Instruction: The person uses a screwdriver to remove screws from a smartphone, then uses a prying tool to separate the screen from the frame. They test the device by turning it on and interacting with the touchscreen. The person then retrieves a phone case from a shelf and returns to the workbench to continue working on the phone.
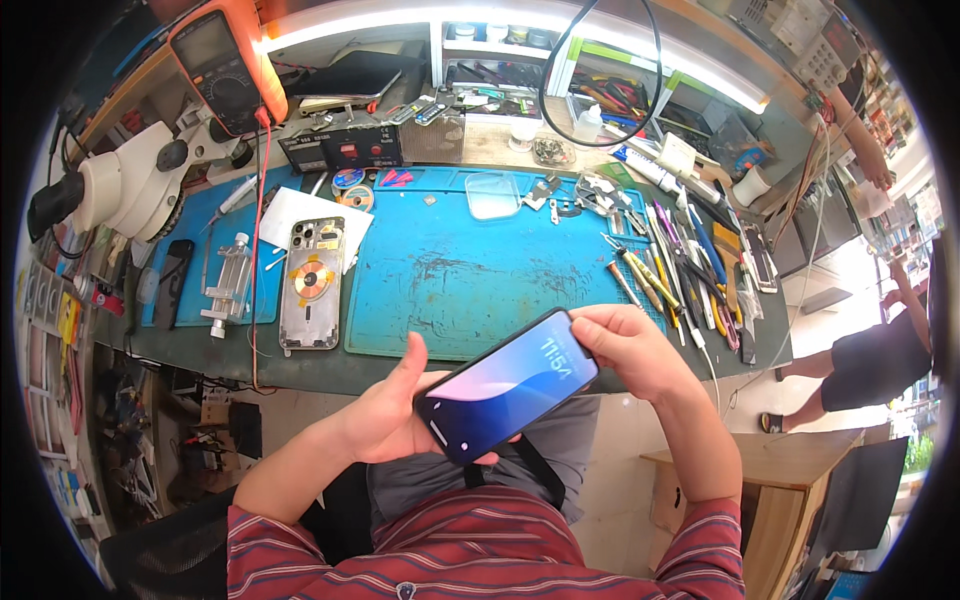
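A smartphone (510, 385) with its screen lit in blue and pink is held over my lap, tilted, just in front of the bench edge. My left hand (400, 412) supports its lower left end from beneath, thumb raised away from the glass and some fingertips showing below. At the upper right end, my right hand (625, 345) pinches the corner between thumb and fingers. Beyond my left hand, a second phone (312, 285) with its back glass off lies on the bench, a round copper-coloured coil exposed.
A blue repair mat (440, 290) covers the bench middle. Screwdrivers and tweezers (690, 270) crowd its right side. A clamp fixture (232, 285), a microscope (120, 180) and an orange multimeter (228, 70) stand left. A clear tray (493, 195) sits behind. Another person (880, 340) stands far right.
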The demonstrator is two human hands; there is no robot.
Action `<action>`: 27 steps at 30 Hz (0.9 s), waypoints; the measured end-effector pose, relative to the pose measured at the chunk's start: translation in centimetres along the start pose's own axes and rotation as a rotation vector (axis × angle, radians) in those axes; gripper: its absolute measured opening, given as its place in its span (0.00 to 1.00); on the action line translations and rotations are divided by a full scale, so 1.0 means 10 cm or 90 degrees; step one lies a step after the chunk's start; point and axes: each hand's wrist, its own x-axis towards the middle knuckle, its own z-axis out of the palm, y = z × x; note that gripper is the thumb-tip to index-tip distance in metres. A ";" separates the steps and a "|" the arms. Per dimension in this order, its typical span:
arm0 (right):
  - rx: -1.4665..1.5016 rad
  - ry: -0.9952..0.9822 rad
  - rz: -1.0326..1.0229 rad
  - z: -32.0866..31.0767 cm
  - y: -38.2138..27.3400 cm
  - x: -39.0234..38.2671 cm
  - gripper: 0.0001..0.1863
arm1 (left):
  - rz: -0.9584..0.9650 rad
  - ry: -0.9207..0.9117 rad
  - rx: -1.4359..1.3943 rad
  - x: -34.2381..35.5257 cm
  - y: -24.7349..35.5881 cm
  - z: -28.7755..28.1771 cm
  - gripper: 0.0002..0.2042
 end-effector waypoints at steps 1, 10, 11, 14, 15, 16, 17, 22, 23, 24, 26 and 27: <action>-0.025 0.000 -0.020 0.04 0.00 0.03 0.20 | -0.008 -0.004 -0.001 0.03 -0.01 0.01 0.49; -0.062 0.016 -0.028 0.11 -0.19 -0.03 0.19 | 0.065 0.044 0.110 0.05 -0.12 -0.06 0.46; -0.079 0.018 -0.033 0.11 -0.19 -0.05 0.19 | 0.066 0.040 0.132 0.04 -0.14 -0.06 0.46; -0.098 0.027 -0.049 0.12 -0.19 -0.04 0.18 | 0.080 0.030 0.147 0.03 -0.15 -0.04 0.46; -0.085 0.044 -0.057 0.14 -0.18 -0.03 0.18 | 0.087 0.024 0.141 0.04 -0.15 -0.03 0.46; -0.072 0.057 -0.066 0.18 -0.17 -0.02 0.18 | 0.096 0.021 0.134 0.03 -0.15 -0.02 0.45; -0.059 0.070 -0.074 0.20 -0.16 -0.02 0.17 | 0.105 0.017 0.128 0.03 -0.15 -0.02 0.45; -0.135 -0.003 -0.002 0.18 -0.18 -0.08 0.16 | 0.029 0.059 0.175 -0.03 -0.22 -0.11 0.38; -0.145 -0.023 0.000 0.19 -0.18 -0.11 0.16 | 0.001 0.077 0.220 -0.03 -0.21 -0.11 0.37; -0.156 -0.035 0.002 0.24 -0.17 -0.12 0.16 | 0.041 0.112 0.182 0.00 -0.25 -0.06 0.29; -0.215 -0.055 -0.006 0.30 -0.20 -0.13 0.16 | 0.056 0.143 0.461 0.01 -0.15 -0.06 0.26; -0.244 -0.064 -0.010 0.32 -0.20 -0.14 0.16 | 0.063 0.157 0.601 0.02 -0.10 -0.05 0.25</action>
